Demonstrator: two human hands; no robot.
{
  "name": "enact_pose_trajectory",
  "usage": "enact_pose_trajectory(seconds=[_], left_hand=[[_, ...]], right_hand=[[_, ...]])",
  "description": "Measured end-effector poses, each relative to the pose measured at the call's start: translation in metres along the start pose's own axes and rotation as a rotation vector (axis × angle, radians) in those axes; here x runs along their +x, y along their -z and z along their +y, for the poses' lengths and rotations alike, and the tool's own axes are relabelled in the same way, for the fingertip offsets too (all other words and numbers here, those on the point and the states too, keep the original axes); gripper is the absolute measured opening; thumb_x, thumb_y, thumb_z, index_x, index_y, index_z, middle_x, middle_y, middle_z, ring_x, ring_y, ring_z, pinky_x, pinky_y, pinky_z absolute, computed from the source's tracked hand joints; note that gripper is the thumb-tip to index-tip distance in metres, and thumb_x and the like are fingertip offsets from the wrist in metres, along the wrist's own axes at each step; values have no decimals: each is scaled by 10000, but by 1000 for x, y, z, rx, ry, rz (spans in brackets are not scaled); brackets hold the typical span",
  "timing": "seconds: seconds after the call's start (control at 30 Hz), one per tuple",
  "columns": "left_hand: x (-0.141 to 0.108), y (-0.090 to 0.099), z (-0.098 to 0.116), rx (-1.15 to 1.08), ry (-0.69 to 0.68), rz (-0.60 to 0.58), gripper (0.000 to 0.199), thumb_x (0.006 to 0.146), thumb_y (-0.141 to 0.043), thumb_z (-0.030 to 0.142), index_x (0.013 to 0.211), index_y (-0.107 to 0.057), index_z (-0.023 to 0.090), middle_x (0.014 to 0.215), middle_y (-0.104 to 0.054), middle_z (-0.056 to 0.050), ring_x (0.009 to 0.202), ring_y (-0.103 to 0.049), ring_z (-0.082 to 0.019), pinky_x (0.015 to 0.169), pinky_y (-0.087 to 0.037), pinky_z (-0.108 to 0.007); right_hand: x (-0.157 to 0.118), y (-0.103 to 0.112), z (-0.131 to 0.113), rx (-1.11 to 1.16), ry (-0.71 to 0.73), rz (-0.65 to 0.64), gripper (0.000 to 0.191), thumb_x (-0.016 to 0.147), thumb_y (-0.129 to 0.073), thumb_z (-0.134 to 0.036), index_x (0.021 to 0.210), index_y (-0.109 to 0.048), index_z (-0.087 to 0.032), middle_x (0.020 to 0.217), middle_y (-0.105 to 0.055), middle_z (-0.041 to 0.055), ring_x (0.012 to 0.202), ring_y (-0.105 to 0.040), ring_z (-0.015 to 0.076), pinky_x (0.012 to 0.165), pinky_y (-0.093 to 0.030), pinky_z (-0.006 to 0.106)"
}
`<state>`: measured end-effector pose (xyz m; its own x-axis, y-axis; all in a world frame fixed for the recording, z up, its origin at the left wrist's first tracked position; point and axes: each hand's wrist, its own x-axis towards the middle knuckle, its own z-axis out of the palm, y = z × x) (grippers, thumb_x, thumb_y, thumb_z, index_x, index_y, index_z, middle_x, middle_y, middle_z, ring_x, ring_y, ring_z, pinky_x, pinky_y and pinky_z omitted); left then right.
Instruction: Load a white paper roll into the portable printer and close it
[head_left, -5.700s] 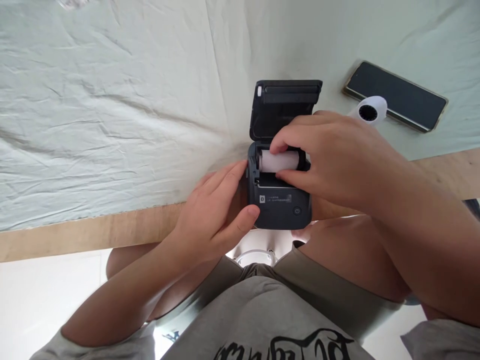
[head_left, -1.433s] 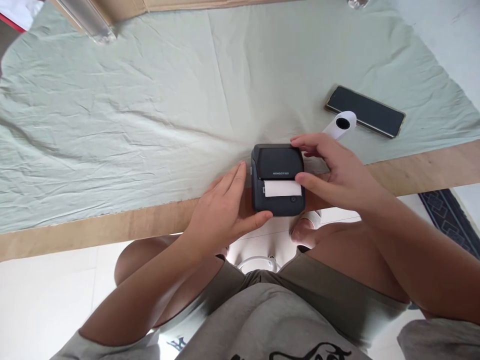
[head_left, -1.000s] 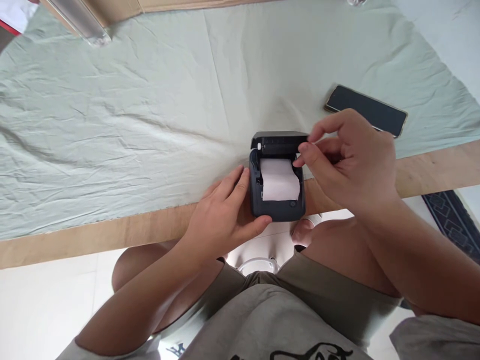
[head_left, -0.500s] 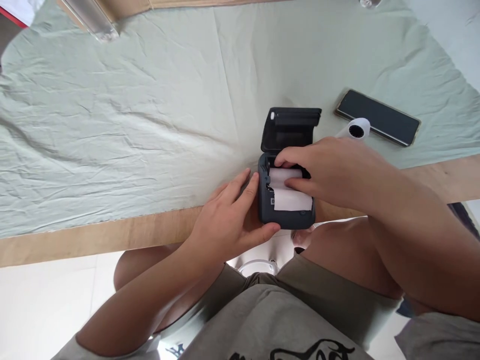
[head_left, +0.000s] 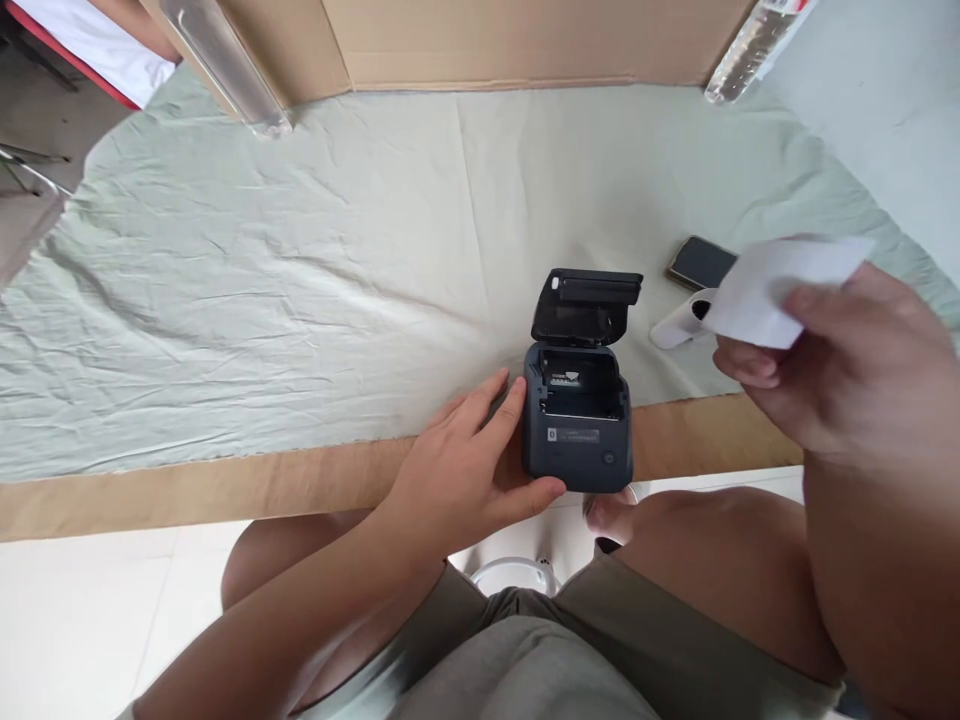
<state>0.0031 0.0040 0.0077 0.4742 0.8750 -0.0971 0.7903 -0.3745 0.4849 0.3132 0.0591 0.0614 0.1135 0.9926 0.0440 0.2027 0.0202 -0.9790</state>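
Observation:
A dark blue-grey portable thermal printer [head_left: 577,455] sits at the table's front edge with its black lid [head_left: 585,305] raised and its paper bay showing bare inside. My left hand [head_left: 469,450] steadies it, fingers along its left side and thumb at the near corner. Out to the right, my right hand [head_left: 847,340] is closed on a white paper roll [head_left: 780,285], held above the table and blurred by motion. Part of the roll is hidden by the fingers. Just left of that hand, another white paper roll [head_left: 675,322] with a dark core lies on the cloth.
A smartphone [head_left: 697,262] lies behind the second roll, partly covered by the held paper. Pale green cloth [head_left: 337,250] covers the table up to a bare wooden edge [head_left: 262,485]. Cardboard [head_left: 510,45] stands at the back, with clear bottles [head_left: 225,70] at both sides.
My right hand has lifted the paper roll out of the printer and carried it to the right. My left hand stays at the printer. The view has tilted up slightly.

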Motion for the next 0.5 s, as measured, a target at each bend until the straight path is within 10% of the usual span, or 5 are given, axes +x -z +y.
enact_pose_trajectory(seconds=[0.3, 0.5], left_hand=[[2, -4, -2, 9, -19, 57, 1007, 1008, -729, 732, 1735, -516, 69, 1804, -512, -250, 1606, -603, -449, 1302, -562, -589], [3, -3, 0, 21, -4, 35, 998, 1007, -733, 717, 1733, -518, 68, 1803, -511, -260, 1613, -589, -469, 1291, -572, -597]], right_hand=[[-18, -11, 18, -655, 261, -180, 287, 960, -722, -531, 922, -635, -260, 822, -672, 34, 704, -615, 205, 621, -481, 349], [-17, -20, 43, -872, 261, -134, 306, 976, -671, -420, 1214, -740, -240, 996, -779, 79, 787, -688, 244, 699, -514, 356]])
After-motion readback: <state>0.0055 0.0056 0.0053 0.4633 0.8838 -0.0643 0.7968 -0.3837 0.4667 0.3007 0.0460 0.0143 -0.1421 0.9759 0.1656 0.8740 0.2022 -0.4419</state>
